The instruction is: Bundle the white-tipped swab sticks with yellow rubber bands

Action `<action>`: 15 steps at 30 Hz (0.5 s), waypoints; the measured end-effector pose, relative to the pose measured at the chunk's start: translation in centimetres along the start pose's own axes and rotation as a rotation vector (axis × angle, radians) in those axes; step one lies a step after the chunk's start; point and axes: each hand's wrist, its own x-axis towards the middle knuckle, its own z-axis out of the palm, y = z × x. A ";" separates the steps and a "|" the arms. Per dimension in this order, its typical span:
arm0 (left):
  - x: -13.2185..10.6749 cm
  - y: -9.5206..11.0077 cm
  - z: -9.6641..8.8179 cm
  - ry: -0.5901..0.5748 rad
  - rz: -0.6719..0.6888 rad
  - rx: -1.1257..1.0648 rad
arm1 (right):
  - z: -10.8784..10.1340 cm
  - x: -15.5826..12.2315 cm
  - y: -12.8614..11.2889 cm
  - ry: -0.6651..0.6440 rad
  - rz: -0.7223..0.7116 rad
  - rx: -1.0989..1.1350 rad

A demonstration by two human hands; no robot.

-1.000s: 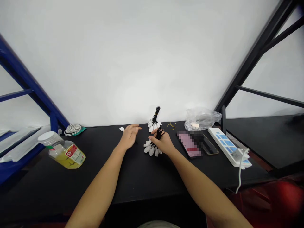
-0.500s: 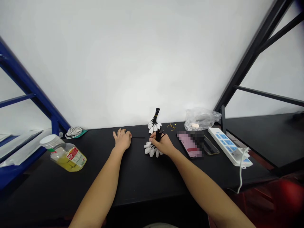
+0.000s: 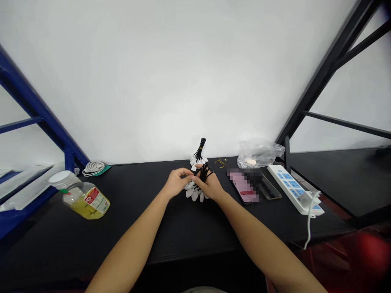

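My right hand [image 3: 210, 187] is closed around a bundle of thin black ties with white tags [image 3: 194, 194]. The black ends [image 3: 205, 171] stick up past the fingers, while the tags fan out below, against the tabletop. At the left side of the bundle my left hand [image 3: 178, 182] pinches, its fingertips meeting my right thumb. The thin black tie at those fingertips is mostly hidden. Just behind the hands stands a second bundle of tagged ties [image 3: 200, 151], bound by a yellow rubber band.
Loose yellow rubber bands [image 3: 220, 162] lie behind the right hand. To the right are two phones [image 3: 244, 188], a clear plastic bag [image 3: 259, 151] and a white power strip [image 3: 295, 189]. A jar of yellow liquid [image 3: 87, 201] and a coiled white cable [image 3: 94, 168] are on the left.
My left hand has moved right from the tabletop to the bundle, and the thin black tie no longer lies on the table. My right hand keeps its hold in the same place.
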 end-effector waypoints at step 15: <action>-1.3 -0.6 1.7 -0.165 0.243 0.025 | 0.2 0.2 0.0 0.028 -0.033 0.164</action>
